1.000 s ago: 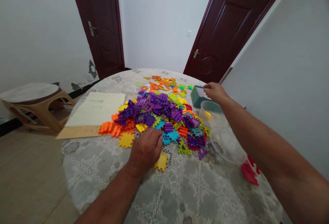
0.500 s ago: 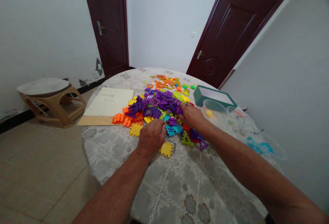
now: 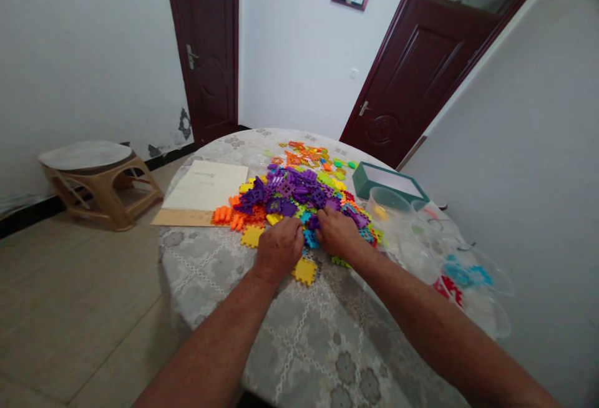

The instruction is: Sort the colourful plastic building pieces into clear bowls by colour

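Observation:
A heap of plastic building pieces (image 3: pixel 286 188), mostly purple with notched edges, lies on the round table. My left hand (image 3: pixel 281 242) is closed at the heap's front edge, its fingertips turned away, so what it holds is hidden. Just right of it, my right hand (image 3: pixel 336 232) has its fingers closed on a small purple piece (image 3: pixel 315 223). A yellow square piece (image 3: pixel 305 271) lies on the cloth below my hands, and another yellow square (image 3: pixel 252 236) sits left of them. Orange cylinder-like pieces (image 3: pixel 223 214) rest at the heap's left side.
A patterned cloth (image 3: pixel 299 345) covers the table. Left of the heap is an open cream booklet or box lid (image 3: pixel 206 183). To the right stand a green box (image 3: pixel 390 181) and clear plastic tubs (image 3: pixel 392 199). Behind the heap are scattered orange pieces (image 3: pixel 302 155). A stool (image 3: pixel 100 177) stands at left.
My right hand has moved left and closer to me, from the heap's right side to the purple piece near my left hand. My left hand stays almost in place. The view has shifted slightly.

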